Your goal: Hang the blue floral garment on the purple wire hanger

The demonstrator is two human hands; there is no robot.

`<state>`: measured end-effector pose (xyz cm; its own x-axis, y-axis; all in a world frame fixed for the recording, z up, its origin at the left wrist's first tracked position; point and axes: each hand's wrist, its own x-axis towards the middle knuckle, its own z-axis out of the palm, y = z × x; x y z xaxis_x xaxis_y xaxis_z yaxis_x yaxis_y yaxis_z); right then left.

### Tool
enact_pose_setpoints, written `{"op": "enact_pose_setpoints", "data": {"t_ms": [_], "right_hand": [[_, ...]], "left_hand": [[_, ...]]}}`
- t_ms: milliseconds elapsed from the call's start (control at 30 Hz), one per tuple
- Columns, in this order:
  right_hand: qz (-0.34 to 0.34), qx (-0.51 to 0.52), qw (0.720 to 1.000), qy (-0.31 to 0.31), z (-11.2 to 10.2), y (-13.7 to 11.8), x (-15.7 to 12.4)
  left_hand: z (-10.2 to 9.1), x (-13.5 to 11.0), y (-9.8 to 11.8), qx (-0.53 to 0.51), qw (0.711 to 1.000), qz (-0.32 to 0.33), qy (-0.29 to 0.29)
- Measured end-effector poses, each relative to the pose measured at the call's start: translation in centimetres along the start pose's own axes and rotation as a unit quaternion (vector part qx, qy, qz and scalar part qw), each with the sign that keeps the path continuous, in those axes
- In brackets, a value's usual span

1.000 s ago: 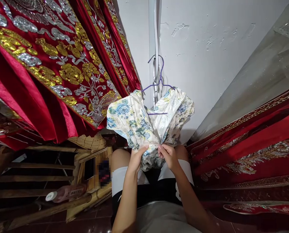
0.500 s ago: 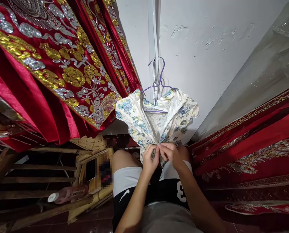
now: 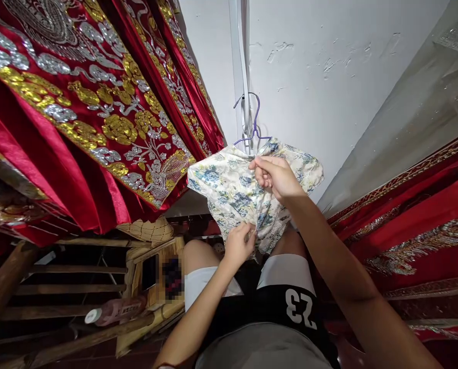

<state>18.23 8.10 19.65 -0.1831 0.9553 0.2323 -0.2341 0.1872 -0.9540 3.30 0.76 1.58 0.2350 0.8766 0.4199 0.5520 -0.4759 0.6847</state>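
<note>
A cream garment with blue flowers (image 3: 229,189) hangs on a purple hanger (image 3: 254,120) hooked to a white strip on the wall. My right hand (image 3: 277,177) is closed on the cloth near the collar, just under the hanger's hook. My left hand (image 3: 239,245) pinches the garment's lower edge above my knees. The cloth is drawn closed between the two hands.
Red robes with gold and silver embroidery (image 3: 78,102) hang at the left. More red embroidered cloth (image 3: 417,225) lies at the right under a clear cover (image 3: 424,102). A wooden bamboo rack (image 3: 78,287) with a pink bottle (image 3: 109,311) stands at lower left.
My right hand has risen from the garment's lower front to the collar, and the open front is now closed. My left hand stayed at the lower edge.
</note>
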Motion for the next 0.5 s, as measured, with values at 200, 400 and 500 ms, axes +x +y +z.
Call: {"op": "enact_pose_setpoints", "data": {"t_ms": [200, 400, 500], "right_hand": [[-0.017, -0.025, 0.999, 0.025, 0.1, 0.9, -1.3], [-0.098, -0.065, 0.992, 0.049, -0.2, 3.0, -0.4], [-0.077, -0.089, 0.99, 0.071, -0.5, 6.0, -0.3]], "left_hand": [[-7.6, 9.6, 5.0, -0.046, 0.968, 0.159, 0.189], [-9.9, 14.4, 8.2, 0.036, 0.959, 0.244, 0.138], [-10.8, 14.0, 8.0, 0.019, 0.95, 0.229, 0.21]]}}
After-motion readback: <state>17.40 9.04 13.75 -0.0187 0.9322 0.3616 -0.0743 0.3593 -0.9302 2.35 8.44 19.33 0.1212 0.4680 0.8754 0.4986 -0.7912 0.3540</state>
